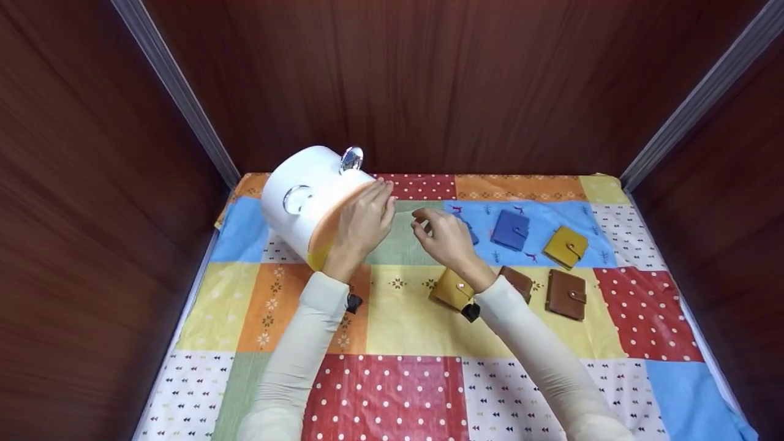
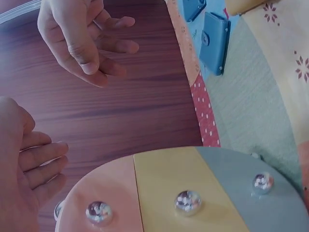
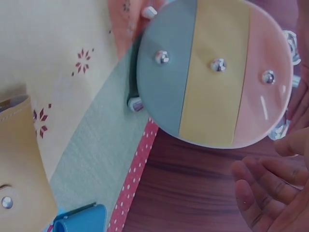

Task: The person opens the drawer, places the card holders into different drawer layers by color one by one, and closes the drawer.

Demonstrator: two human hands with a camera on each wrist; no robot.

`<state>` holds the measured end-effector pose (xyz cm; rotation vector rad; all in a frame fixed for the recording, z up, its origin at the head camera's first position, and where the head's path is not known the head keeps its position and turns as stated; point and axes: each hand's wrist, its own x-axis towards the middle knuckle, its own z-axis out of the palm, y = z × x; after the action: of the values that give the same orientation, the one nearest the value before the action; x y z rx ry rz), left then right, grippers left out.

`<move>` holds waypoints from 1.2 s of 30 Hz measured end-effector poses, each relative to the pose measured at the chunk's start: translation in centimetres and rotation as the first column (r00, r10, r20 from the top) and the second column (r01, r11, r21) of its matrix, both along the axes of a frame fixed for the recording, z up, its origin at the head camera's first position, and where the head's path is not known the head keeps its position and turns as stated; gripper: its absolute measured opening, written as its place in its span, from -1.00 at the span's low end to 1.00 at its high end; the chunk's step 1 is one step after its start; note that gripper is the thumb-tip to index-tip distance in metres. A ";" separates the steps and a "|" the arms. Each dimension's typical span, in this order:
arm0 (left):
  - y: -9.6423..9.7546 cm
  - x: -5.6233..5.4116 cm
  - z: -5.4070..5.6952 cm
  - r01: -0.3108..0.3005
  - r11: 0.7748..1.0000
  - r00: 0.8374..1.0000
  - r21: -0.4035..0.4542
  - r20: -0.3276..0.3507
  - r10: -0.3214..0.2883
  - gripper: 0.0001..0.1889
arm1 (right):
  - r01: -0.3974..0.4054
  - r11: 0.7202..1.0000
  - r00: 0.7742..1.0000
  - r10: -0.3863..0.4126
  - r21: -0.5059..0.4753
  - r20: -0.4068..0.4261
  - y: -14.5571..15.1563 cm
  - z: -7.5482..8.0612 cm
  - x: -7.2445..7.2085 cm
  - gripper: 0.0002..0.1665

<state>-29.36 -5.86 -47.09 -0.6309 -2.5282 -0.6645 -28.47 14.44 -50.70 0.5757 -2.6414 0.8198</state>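
Left hand, fingers extended, by the drum, contact unclear; right hand, loosely bent and empty, near a blue wallet.

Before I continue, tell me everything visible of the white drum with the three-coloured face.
The white drum looks like smooth plastic. Its round face has pink, yellow and blue-grey bands, each with a shiny knob; bright fittings stick out around it. It lies sideways on the far left of the patchwork cloth, face turned rightward. The left hand is beside the face; contact is unclear.
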 end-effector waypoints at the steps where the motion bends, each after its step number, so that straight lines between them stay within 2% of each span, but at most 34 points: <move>1: -0.2 0.0 0.1 0.001 1.000 1.000 -0.003 0.002 -0.001 -0.58 | -0.003 1.000 1.000 0.003 0.003 -0.003 -0.2 0.0 0.0 -0.75; 8: -1.9 -0.3 0.5 0.007 1.000 0.999 -0.010 -0.050 -0.007 -0.60 | -0.040 0.999 0.999 0.040 -0.005 0.001 -2.1 0.0 -0.2 -0.76; 13: -3.3 -0.5 0.6 0.016 0.999 0.999 -0.029 -0.043 -0.017 -0.57 | -0.060 0.998 0.997 0.060 -0.015 0.044 -3.3 0.1 -0.1 -0.72; 22: -5.3 -0.2 0.7 0.046 0.995 0.997 -0.094 0.063 -0.040 -0.45 | -0.096 0.995 0.990 0.097 -0.019 0.100 -5.5 0.5 -0.5 -0.60; 29: -6.3 -0.1 0.5 0.057 0.989 0.994 -0.137 0.098 -0.044 -0.39 | -0.102 0.994 0.984 0.107 -0.038 0.141 -6.7 0.5 -1.1 -0.58; 36: -7.4 0.1 0.7 0.084 0.977 0.984 -0.196 0.171 -0.051 -0.33 | -0.100 0.993 0.972 0.112 -0.067 0.206 -7.2 0.2 -1.6 -0.52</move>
<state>-29.25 -13.23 -46.42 -0.7637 -2.7633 -0.5041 -30.04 7.22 -50.51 0.6525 -2.7850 1.0363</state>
